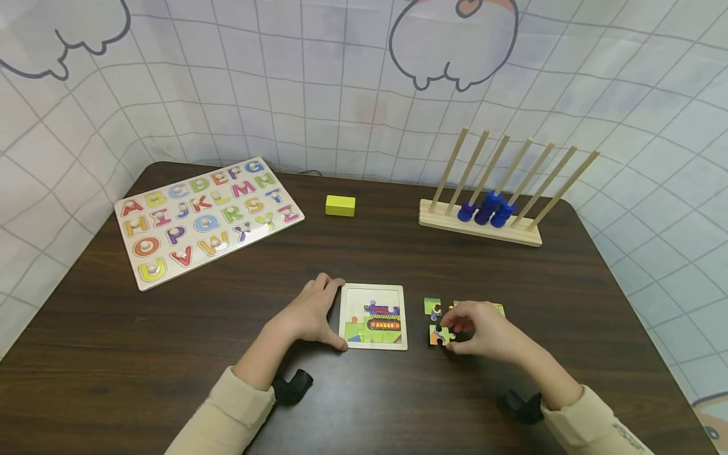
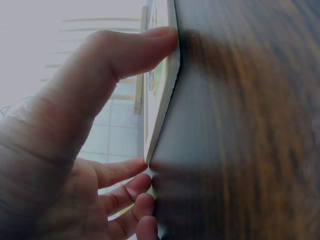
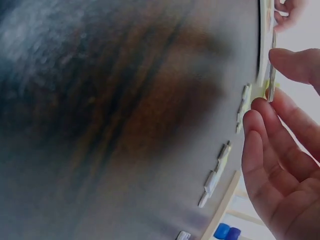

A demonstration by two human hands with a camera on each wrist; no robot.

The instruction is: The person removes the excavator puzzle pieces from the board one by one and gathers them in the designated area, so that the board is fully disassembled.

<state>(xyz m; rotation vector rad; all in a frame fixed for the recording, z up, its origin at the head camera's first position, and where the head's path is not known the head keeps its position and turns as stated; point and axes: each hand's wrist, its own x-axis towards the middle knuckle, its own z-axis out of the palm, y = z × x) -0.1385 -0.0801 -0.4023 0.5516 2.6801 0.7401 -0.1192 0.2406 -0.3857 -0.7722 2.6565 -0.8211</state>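
Closest to me, two pale sleeves (image 1: pixel 239 398) come over the near edge of the table (image 1: pixel 364 411), each with a black wrist mount (image 1: pixel 292 387) beyond the cuff. The left hand (image 1: pixel 311 313) is spread along a small puzzle tray (image 1: pixel 402 319), thumb at the near-left corner and a fingertip at the far-left one; I take that as steadying, so the tray won't slide. It lies flat, its picture of a tracked vehicle only partly filled in, the upper area bare.

Just right of it, the right hand (image 1: pixel 486 328) pinches one puzzle piece (image 1: pixel 446 335) by its edge between thumb and fingers, and from the right wrist it shows edge-on, clear of the table. That edge hold probably leaves the picture side visible. Loose pieces (image 1: pixel 432 306) lie beyond and partly behind those fingers, handy for that side, I'd guess; I can't count them all.

Further off, a yellow block (image 1: pixel 340 206), a letter board (image 1: pixel 199 260) and a rod stand (image 1: pixel 443 220) with blue beads (image 1: pixel 491 203) sit near the back, seemingly out of the way. A grid-patterned cloth (image 1: pixel 341 114) hangs behind.
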